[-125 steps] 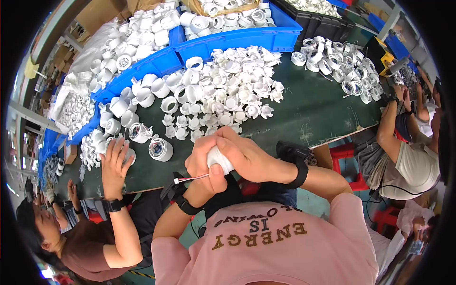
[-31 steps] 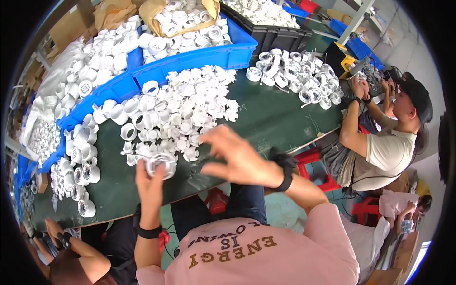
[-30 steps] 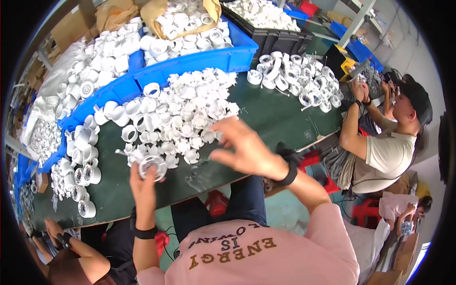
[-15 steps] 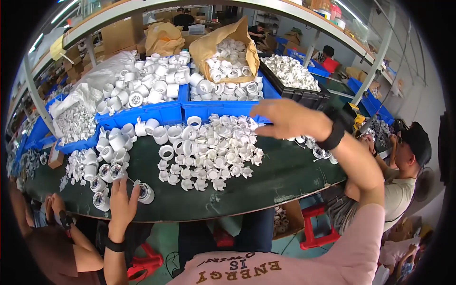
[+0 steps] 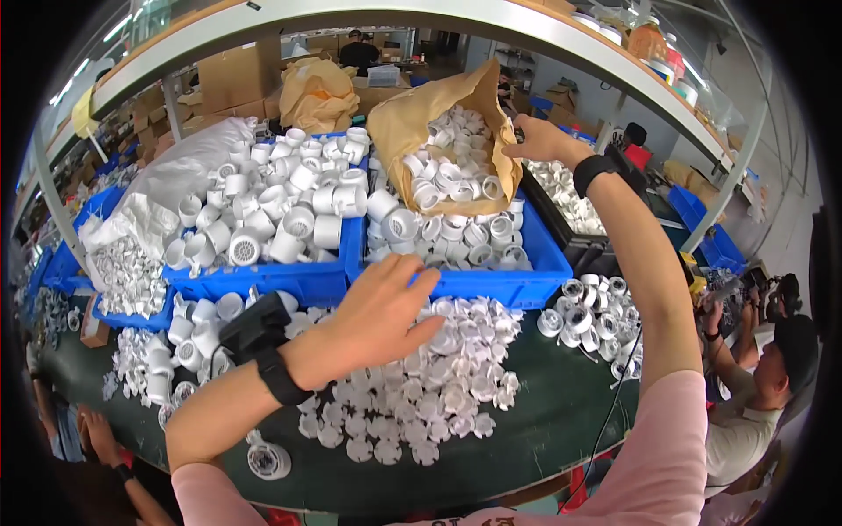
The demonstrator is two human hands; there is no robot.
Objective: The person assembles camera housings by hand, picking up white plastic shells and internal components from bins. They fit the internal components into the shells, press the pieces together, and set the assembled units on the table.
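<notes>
My right hand (image 5: 545, 144) reaches far forward, its fingertips closed on the right edge of a brown paper bag (image 5: 395, 140). White plastic rings and caps (image 5: 456, 145) show in the bag's tilted mouth. Nearer in the middle, my left hand (image 5: 386, 307) hangs empty over the front of a blue bin (image 5: 553, 267), its fingers apart and thumb out. Under it spreads a heap of small white flower-shaped plastic parts (image 5: 412, 403). The bag rests on white rings (image 5: 465, 241) inside that bin.
Left of the bag, another blue bin (image 5: 307, 285) is piled with white cup-shaped housings (image 5: 281, 197). A black crate (image 5: 574, 232) of white parts stands on the right, with round assembled units (image 5: 596, 311) before it. A shelf beam (image 5: 351, 17) crosses overhead. Co-workers sit at both sides.
My right hand has moved forward and up to the bag's edge. My left hand has left the round units at the table's front left and now hovers mid-table. The view has shifted forward.
</notes>
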